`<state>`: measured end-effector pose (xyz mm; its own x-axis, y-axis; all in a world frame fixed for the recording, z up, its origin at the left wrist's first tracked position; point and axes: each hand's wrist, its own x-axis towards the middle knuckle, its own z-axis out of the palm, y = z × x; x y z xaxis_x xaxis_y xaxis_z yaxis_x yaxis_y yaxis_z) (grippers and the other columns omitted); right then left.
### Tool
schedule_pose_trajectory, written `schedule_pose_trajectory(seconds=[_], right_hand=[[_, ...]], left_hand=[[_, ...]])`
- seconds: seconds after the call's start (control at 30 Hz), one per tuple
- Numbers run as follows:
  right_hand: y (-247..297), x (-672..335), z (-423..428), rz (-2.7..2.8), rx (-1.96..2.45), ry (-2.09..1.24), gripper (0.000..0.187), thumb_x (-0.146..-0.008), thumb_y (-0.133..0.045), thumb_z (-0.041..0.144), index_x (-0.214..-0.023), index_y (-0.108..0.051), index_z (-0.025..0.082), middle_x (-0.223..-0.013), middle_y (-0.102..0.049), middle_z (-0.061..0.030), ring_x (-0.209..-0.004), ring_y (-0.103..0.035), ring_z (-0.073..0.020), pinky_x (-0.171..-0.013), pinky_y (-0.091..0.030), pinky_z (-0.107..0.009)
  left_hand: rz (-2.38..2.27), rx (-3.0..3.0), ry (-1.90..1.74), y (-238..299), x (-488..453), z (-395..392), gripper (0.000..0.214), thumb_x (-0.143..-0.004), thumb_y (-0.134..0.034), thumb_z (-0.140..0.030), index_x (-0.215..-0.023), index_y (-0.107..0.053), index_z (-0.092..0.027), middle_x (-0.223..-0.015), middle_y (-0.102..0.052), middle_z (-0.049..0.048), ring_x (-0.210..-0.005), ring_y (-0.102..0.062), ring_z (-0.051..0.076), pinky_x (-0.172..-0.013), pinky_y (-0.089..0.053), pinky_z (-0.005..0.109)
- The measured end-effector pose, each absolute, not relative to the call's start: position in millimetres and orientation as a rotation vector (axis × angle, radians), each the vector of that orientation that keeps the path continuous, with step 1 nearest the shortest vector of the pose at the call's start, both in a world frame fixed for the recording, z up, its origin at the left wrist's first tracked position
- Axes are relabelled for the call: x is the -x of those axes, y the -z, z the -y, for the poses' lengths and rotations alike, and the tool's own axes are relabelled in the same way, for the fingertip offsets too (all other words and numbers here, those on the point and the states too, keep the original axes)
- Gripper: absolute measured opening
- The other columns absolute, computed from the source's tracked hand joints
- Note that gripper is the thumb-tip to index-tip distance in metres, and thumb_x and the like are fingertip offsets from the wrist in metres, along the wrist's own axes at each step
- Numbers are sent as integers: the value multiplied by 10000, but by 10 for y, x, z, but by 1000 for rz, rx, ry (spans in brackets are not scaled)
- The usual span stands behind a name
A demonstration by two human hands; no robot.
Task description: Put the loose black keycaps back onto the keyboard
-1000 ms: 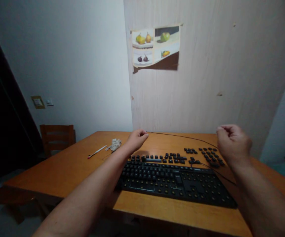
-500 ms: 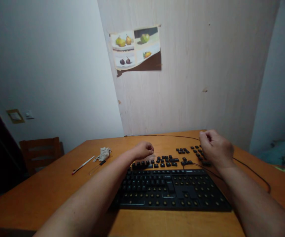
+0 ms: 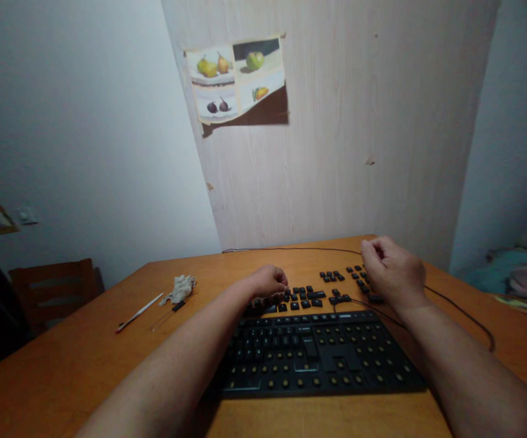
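A black keyboard [image 3: 318, 353] with most keycaps removed lies on the wooden table [image 3: 85, 365] in front of me. Loose black keycaps [image 3: 309, 295] are laid out in groups just behind it. My left hand [image 3: 270, 281] hovers with curled fingers over the left group of keycaps; what it holds, if anything, is hidden. My right hand [image 3: 394, 271] is closed, fingers bent down over the right group of keycaps [image 3: 359, 277]. The keyboard's black cable [image 3: 464, 313] runs off to the right and along the table's back.
A thin white tool with a red tip [image 3: 138, 313] and a crumpled white cloth [image 3: 180, 289] lie at the left of the table. A wooden chair [image 3: 51, 286] stands beyond the left edge. A fruit poster [image 3: 236, 79] hangs on the wall.
Both hands have come down from above the table to the loose keycaps behind the keyboard. My view has shifted to the right.
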<state>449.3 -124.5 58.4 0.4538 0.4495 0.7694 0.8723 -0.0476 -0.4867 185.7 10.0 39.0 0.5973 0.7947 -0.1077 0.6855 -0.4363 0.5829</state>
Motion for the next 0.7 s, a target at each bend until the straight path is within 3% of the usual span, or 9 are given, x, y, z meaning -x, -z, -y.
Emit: schedule_pose_trajectory(seconds=[0.17, 0.7], right_hand=[[-600, -4484, 1254, 1161, 1664, 507, 295, -891, -500, 436, -733, -611, 213, -613, -592, -8, -601, -535, -158, -544, -268, -266], [-591, -4480, 1246, 1162, 1667, 474, 291, -887, -507, 436, -737, -617, 212, -611, -593, -3, -593, -541, -154, -542, -266, -265]], left_hand=[[-1176, -2190, -206, -348, -1889, -122, 126, -686, -643, -162, -799, -694, -185, -617, -672, 19, -493, -593, 147, -496, -430, 241], [-1217, -2212, -252, -337, -1991, -82, 104, -692, -662, -183, -772, -726, -168, -630, -683, 35, -508, -571, 116, -481, -408, 198]])
